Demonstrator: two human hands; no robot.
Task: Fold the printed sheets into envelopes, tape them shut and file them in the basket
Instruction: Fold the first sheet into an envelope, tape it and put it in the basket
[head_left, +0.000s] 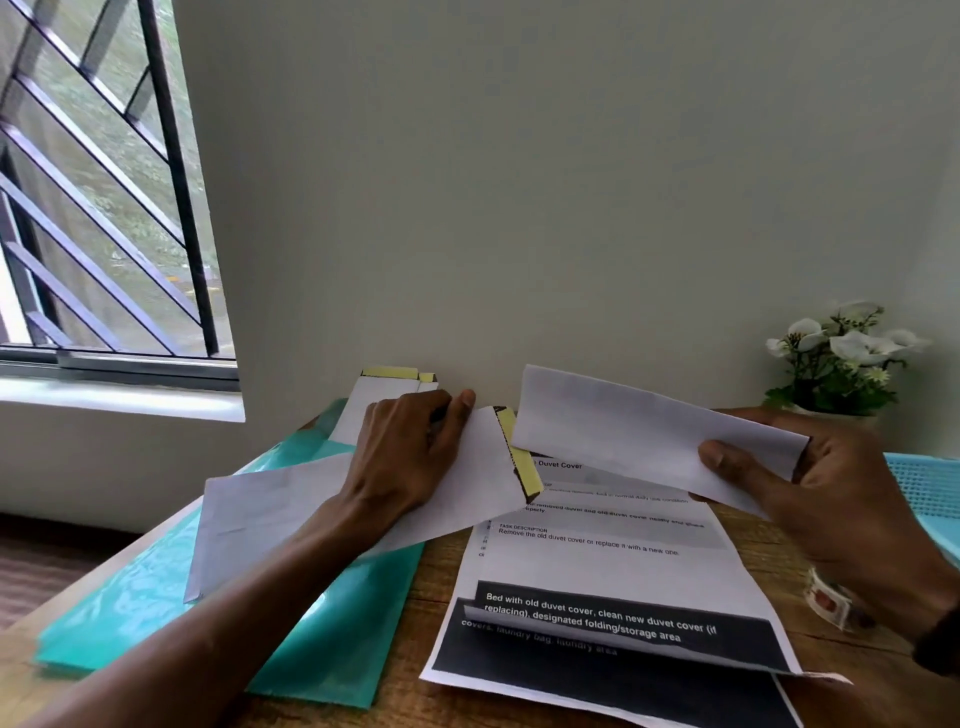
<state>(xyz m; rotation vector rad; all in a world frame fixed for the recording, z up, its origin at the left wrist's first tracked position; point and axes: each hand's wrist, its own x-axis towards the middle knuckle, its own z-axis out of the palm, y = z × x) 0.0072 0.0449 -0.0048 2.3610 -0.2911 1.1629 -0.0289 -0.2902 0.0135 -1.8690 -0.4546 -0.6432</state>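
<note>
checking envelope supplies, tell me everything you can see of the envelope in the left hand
The long white paper envelope lies tilted over the teal plastic folder, its open flap edged with a yellow adhesive strip pointing right. The left hand presses on its upper part. It looks empty and unsealed.
</note>
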